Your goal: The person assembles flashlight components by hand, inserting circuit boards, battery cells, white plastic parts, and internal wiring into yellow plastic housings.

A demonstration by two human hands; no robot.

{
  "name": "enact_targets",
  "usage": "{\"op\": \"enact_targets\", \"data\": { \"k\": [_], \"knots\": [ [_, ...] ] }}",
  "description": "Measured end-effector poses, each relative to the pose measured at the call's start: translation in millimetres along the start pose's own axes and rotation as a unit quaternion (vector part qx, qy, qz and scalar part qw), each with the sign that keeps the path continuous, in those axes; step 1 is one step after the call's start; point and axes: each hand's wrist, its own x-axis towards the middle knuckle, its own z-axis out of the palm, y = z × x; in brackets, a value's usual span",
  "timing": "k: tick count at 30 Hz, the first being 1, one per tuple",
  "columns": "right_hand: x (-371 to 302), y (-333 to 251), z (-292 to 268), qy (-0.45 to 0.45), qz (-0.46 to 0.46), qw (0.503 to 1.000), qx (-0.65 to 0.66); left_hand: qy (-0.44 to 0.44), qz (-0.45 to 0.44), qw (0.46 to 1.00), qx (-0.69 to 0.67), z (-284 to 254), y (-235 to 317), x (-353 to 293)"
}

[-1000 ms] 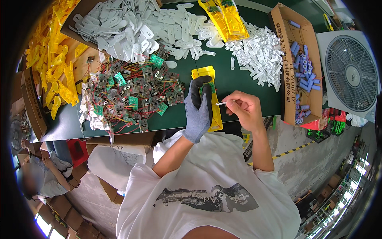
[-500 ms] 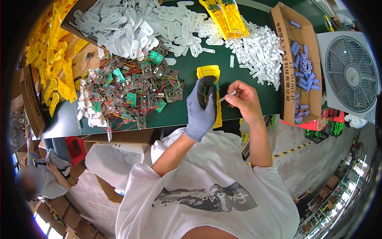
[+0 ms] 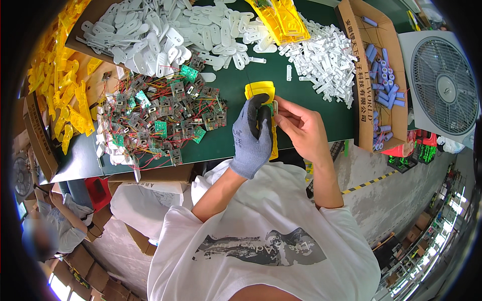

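Beyond lettered shirt (image 3: 261, 226), yellow casing (image 3: 260, 90), black-printed carton (image 3: 359, 75)

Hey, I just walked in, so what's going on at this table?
A person's gloved left hand grips a yellow plastic shell; the bare right hand is at its right side, apparently holding a small white piece. Wired circuit boards lie heaped left; small white parts and boxed blue cells sit right.

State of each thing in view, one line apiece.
Yellow casing: held, partly hidden
Left hand: gloved, closed around casing
Right hand: bare, at casing's right edge, grip unclear
Circuit boards: heaped loose
Small white parts: piled loose
Cardboard box: open, holding cells
Fan: spin unclear
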Motion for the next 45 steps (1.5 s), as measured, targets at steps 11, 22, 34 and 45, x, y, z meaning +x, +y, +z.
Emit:
{"op": "enact_targets", "data": {
  "k": [11,22,34,45],
  "knots": [
    [-8,11,21,0.061,-0.113,0.988,-0.08,-0.033,-0.073,0.996,0.041,-4,2,0],
    [-9,25,25,0.101,-0.109,0.985,0.084,-0.017,0.052,0.998,0.026,-3,-11,-2],
    [-12,35,20,0.105,-0.161,0.981,-0.02,-0.043,0.049,0.998,0.026,-6,-6,-2],
    [-11,30,14,0.105,-0.173,0.979,-0.034,-0.088,0.07,0.994,0.018,-6,-5,2]
  ]
}}
